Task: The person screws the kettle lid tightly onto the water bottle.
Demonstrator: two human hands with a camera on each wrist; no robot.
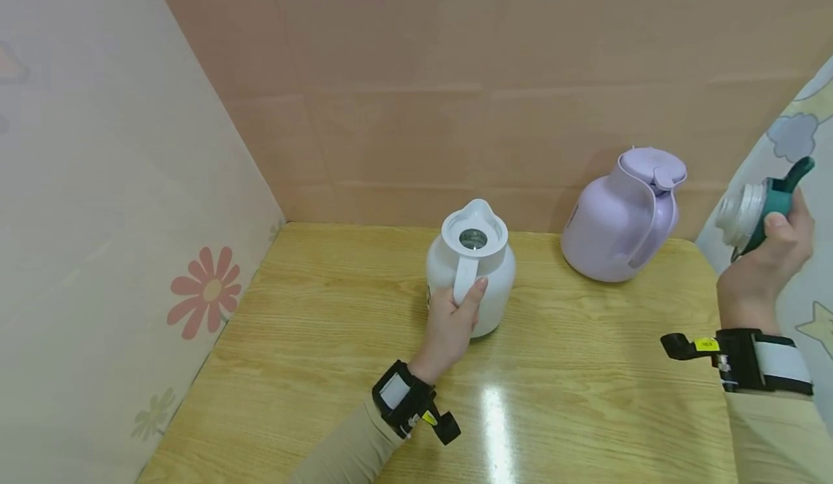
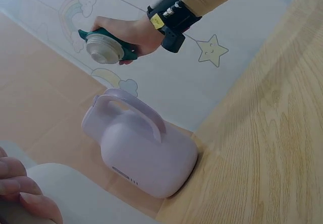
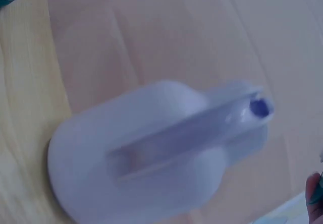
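Left hand (image 1: pixel 455 317): wraps the handle of the white jug (image 1: pixel 471 267), thumb up along the strap; jug stands upright on the wooden table (image 1: pixel 312 368), mid-table, mouth uncovered w/ a shiny liner visible inside.
Right hand (image 1: pixel 771 252): raised off to the right, well clear of the table, fingers curled round a teal lid (image 1: pixel 758 209) w/ a ribbed silver-white plug end pointing toward the white jug.
Step, as I judge it: lid and open jug are well apart; to do it well keep the left grip firm so the jug can't spin or slide on the glossy top, bring the plug end square over the mouth, not tilted, before any turning.
Risk: smooth plastic + slick table, jug prob. skids if pushed sideways.
Materials: jug body matte white plastic, rounded belly, flat strap handle; lid hard teal plastic w/ a lever tab.
Farther back: lilac jug (image 1: pixel 621 216), same rounded shape, lid on, near the back wall, right of the white one, not touching.
Surround: pinkish wall panels; floral sheet on left.
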